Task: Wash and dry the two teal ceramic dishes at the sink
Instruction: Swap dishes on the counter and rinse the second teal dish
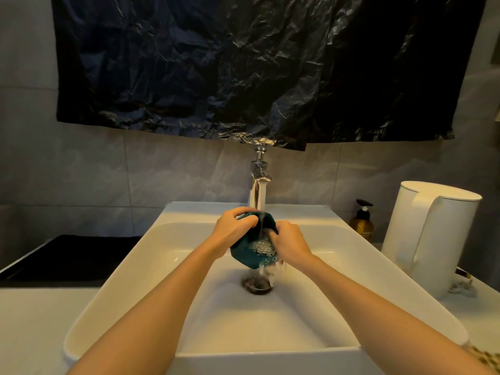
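Left hand (233, 227): closed around the upper left edge of a teal dish (247, 253), fingers curled over the rim, thumb side toward the camera. Bears the weight.

Right hand (290, 240): closed, pressed against the right side of the same dish, fingers working on or inside it; whether cloth or sponge is held there cannot be told. Seems to be the rubbing hand.

Teal dish: between both hands, held clear of the basin floor, directly above the drain (258, 284). Tilted, upper edge away from the camera and lower edge toward it, so runoff falls from the near lip. Angular outline. Lies dead ahead of both wrists, about equally near each, left hand higher on it.

Water stream (261, 209): falling from the tap (258, 182) onto the dish, splashing white on its face.

Sink (151, 266): white, rectangular, set on a white surface (32, 320).

Second teal dish: not visible.

Judged stage: rinsing of one dish; drying not yet begun.

Beyond: brown pump bottle (362, 221) and white kettle (430, 236) at right, dark cooktop (70, 255) at left, black plastic sheet (257, 66) on the wall above.
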